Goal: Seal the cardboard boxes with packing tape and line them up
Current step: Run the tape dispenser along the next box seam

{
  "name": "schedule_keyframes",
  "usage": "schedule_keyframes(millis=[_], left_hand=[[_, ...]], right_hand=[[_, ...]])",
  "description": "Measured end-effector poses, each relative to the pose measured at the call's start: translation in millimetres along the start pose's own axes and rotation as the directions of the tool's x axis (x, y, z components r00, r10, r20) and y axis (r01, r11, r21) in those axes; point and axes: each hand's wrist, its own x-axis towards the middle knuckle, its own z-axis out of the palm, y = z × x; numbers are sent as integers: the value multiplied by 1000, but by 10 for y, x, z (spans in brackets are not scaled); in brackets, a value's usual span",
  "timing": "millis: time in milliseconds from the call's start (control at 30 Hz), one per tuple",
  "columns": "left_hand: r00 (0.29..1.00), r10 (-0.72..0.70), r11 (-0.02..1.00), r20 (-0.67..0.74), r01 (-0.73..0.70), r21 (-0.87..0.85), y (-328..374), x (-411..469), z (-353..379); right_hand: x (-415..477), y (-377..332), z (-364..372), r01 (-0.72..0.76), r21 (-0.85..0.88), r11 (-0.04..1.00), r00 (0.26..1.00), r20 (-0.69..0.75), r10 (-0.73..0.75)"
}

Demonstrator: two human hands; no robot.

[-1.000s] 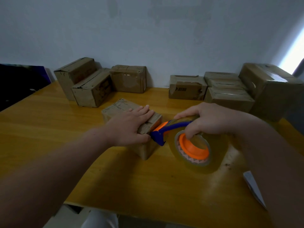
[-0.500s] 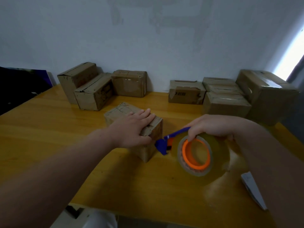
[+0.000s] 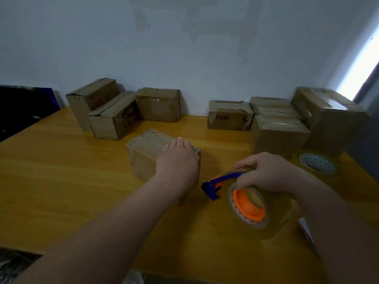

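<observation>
Your tape roll (image 3: 274, 220) is see-through amber-yellow. Its core (image 3: 249, 204) is bright orange, edged with a pale triangle pattern, and its cutter arm (image 3: 213, 190) is deep blue. The box (image 3: 143, 156) before you is dull brown cardboard. The table (image 3: 61, 181) is honey-yellow with streaky wood grain. The second roll (image 3: 317, 166) has a grey, dotted centre. The wall (image 3: 184, 48) is pale blue-grey.

Tape dispenser (image 3: 244, 201) right of box (image 3: 147, 152)

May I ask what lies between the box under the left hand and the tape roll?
In the head view, the dispenser's blue cutter lies there, close to the box; whether they touch is unclear.
</observation>
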Motion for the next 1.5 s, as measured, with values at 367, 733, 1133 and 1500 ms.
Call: schedule_keyframes(millis=[367, 733, 1133, 1500], left_hand=[[999, -12, 997, -47, 16, 71, 54, -2, 80], [951, 305, 952, 46, -303, -47, -241, -72, -144], [946, 323, 942, 19, -320, -101, -299, -6, -81], [926, 354, 935, 130, -351, -48, -409, 57, -205]], right_hand=[[-98, -76, 7, 5, -36, 999, 997, -71, -7], [-212, 171, -123, 137, 293, 946, 892, -452, 11], [-101, 300, 243, 286, 738, 611, 928, -372, 15], [-19, 444, 501, 317, 646, 694, 912, -408, -37]])
